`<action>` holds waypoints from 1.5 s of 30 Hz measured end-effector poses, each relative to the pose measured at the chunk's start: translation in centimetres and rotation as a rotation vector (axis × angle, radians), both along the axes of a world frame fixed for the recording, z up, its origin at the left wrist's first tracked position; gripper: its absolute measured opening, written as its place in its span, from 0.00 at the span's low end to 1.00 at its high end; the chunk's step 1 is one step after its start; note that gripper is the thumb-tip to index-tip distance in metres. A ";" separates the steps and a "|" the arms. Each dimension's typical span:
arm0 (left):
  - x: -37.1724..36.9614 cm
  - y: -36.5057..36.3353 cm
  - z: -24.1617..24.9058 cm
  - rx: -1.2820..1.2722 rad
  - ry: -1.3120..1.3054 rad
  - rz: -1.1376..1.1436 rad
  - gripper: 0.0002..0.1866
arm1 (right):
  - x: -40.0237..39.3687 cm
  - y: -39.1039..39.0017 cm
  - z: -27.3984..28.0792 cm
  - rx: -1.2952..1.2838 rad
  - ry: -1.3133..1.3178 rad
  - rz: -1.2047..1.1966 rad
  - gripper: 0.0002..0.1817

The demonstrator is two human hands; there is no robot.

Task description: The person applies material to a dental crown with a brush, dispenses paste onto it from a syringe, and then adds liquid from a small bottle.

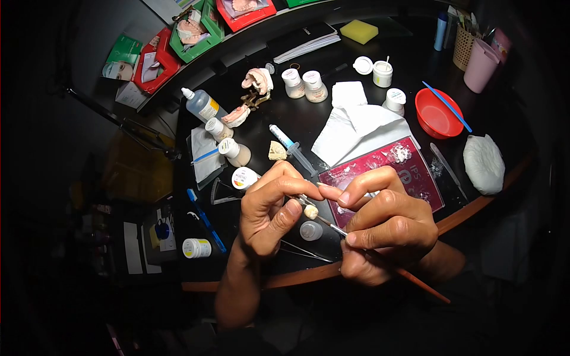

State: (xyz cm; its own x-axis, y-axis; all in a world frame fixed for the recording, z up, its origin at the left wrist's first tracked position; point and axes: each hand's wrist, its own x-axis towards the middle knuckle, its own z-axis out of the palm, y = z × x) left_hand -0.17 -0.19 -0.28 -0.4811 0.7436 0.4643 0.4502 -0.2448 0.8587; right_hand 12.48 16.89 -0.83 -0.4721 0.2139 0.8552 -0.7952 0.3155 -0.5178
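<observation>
My left hand (270, 207) is closed, thumb and fingers pinching a thin metal holder, mostly hidden by the fingers. At its end is a small cream-coloured dental crown (310, 211). My right hand (389, 228) grips a fine brush (423, 286) with an orange-brown handle, its metal ferrule pointing left and its tip right at the crown. The right fingertips reach over toward the left forefinger. Below the crown stands a small clear cup (310, 231). Behind the right hand lies a dark red mixing plate (418, 172) smeared with white powder.
White paper tissue (356, 133), a syringe (300, 155) and a hinged dental model (256, 95) lie beyond the hands. Lidded jars (314, 86) stand behind. At right are a red bowl (430, 118), a spatula (448, 169) and a white pad (484, 164). A blue toothbrush (206, 222) lies left.
</observation>
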 end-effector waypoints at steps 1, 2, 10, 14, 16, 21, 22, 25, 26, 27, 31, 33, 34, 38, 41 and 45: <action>0.0 0.0 0.0 0.005 0.001 0.000 0.20 | 0.0 0.0 0.0 0.001 0.001 0.001 0.15; 0.0 0.0 -0.1 0.010 0.001 0.000 0.20 | -0.1 0.0 0.0 0.000 0.005 0.000 0.15; 0.1 0.1 0.1 0.008 0.008 0.004 0.20 | -0.1 -0.1 -0.1 -0.006 0.012 0.003 0.15; 0.0 0.1 0.0 0.011 0.011 0.008 0.19 | -0.1 -0.1 0.0 0.001 0.003 -0.001 0.16; 0.0 0.1 0.0 0.015 0.013 0.009 0.19 | -0.2 -0.1 -0.1 -0.011 0.014 0.002 0.16; 0.2 0.2 0.4 0.009 0.025 0.001 0.19 | 0.0 0.0 0.2 0.005 0.007 0.004 0.16; 0.2 0.2 0.5 0.005 0.025 -0.002 0.19 | 0.0 0.1 0.2 0.012 0.006 0.000 0.16; 0.2 0.2 0.6 0.002 0.021 -0.001 0.19 | -0.1 -0.1 0.1 0.010 0.007 -0.008 0.16; 0.2 0.2 0.6 0.002 0.018 0.001 0.19 | -0.1 -0.1 0.1 0.010 0.009 -0.008 0.16; 0.2 0.2 0.5 0.005 0.020 0.003 0.19 | -0.2 -0.1 0.0 0.010 0.011 -0.008 0.16; 0.1 0.3 0.3 0.020 0.035 0.004 0.20 | -0.1 -0.1 0.0 0.008 0.005 -0.008 0.17; 0.1 0.3 0.4 0.022 0.037 0.002 0.20 | -0.2 -0.2 0.0 0.006 0.010 -0.010 0.17; 0.2 0.4 0.4 0.022 0.035 0.003 0.20 | -0.2 -0.2 0.0 0.006 0.013 -0.011 0.17; 0.1 0.3 0.4 0.017 0.042 0.006 0.20 | 0.0 0.0 0.1 0.015 0.004 -0.004 0.17; 0.1 0.3 0.4 0.021 0.034 0.002 0.19 | 0.0 0.0 0.0 0.017 -0.003 -0.006 0.17; 0.0 0.1 0.4 0.011 0.042 -0.008 0.19 | 0.0 0.1 0.2 0.014 0.011 0.002 0.17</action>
